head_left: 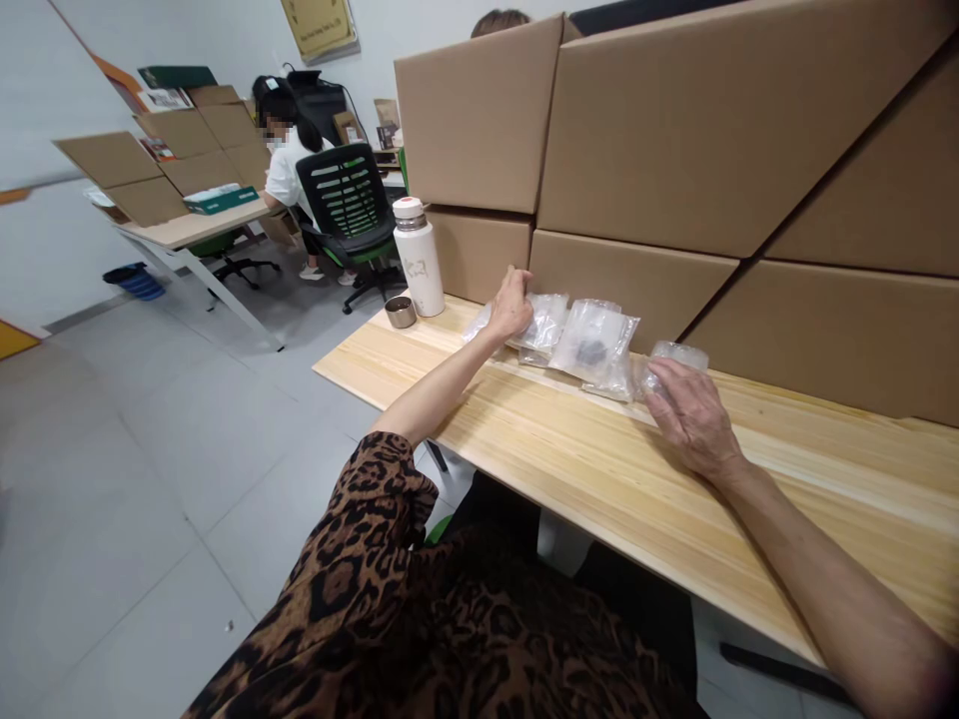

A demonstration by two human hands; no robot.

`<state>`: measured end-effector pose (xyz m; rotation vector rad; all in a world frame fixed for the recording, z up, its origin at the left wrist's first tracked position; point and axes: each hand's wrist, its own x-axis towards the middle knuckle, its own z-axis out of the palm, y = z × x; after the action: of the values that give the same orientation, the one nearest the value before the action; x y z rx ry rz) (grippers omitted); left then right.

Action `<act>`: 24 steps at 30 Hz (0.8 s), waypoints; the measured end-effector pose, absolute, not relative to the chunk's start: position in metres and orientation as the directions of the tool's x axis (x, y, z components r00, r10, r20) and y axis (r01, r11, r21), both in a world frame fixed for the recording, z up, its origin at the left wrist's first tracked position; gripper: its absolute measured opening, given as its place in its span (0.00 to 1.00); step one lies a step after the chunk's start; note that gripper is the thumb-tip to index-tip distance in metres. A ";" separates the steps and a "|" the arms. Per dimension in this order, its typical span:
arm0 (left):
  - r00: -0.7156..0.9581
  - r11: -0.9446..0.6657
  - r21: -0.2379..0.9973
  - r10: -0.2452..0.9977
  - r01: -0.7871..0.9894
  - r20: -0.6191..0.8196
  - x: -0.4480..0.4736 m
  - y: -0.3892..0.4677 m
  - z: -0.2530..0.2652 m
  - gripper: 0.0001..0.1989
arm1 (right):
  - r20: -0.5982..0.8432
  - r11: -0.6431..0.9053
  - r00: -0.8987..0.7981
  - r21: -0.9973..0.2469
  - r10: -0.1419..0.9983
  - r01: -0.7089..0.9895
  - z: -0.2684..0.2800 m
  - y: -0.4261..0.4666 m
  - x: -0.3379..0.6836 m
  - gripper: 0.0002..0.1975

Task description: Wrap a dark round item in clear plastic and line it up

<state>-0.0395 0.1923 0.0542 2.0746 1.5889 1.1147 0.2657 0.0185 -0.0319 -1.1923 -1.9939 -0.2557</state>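
Clear bags [591,345] between both hands' grips.

One head-worn view looks forward and down, close over the wooden table [569,469].

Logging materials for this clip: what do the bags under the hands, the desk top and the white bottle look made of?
The bags look like thin clear plastic film: see-through, crinkled, glossy. The left hand and right hand each rest on one. The desk top looks like pale wood or wood-look laminate, with a striped grain. The white bottle has a matte white body, likely coated metal or plastic.
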 end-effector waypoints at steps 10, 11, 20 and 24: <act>0.254 -0.585 0.405 0.737 0.703 0.626 -0.036 0.122 0.041 0.16 | 0.699 0.464 -0.117 -0.332 0.706 0.821 -0.028 0.022 0.268 0.26; 0.300 -0.622 0.371 0.711 0.689 0.636 -0.033 0.112 0.037 0.17 | 0.698 0.440 -0.078 -0.357 0.711 0.824 -0.027 0.023 0.269 0.26; 0.262 -0.544 0.474 0.802 0.692 0.537 -0.002 0.105 0.020 0.35 | 0.502 0.296 0.102 -0.648 0.859 0.701 -0.005 0.051 0.231 0.22; 0.226 -0.536 0.573 0.821 0.620 0.523 -0.004 0.112 0.018 0.39 | 0.329 0.209 0.213 -0.871 0.920 0.445 0.004 0.072 0.199 0.14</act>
<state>-0.0037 0.1117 0.0185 2.2567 1.3592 1.2028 0.1985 0.0716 0.0040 -1.4067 -1.4023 0.5551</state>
